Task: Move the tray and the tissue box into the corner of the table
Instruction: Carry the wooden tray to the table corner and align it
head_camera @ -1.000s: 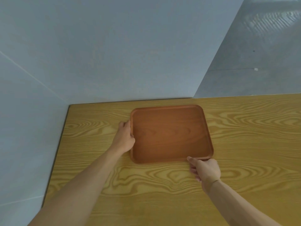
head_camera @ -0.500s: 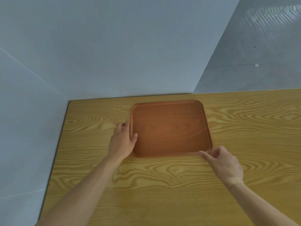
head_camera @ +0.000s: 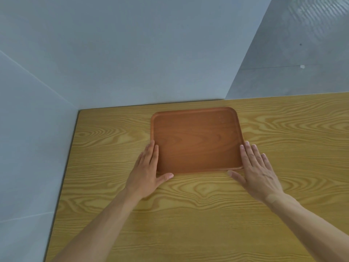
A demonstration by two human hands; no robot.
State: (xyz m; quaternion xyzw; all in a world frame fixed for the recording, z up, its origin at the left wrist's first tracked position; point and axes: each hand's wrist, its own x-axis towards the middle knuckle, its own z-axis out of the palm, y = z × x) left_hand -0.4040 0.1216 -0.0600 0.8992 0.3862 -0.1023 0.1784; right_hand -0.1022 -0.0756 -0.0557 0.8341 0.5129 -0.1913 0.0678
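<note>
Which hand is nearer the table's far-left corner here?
Left. The left hand lies flat at the tray's near-left corner, on the corner's side; the right hand lies flat at its near-right corner, farther away.

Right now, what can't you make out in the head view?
- Tissue box: not in the head view at all.
- Tray near corners: covered by the left hand and right hand, both flat with fingers spread; whether they press the rim is unclear.
- Table: its right and near edges are cut off by the frame.
- Tray's underside: hidden by the tray itself.
</note>
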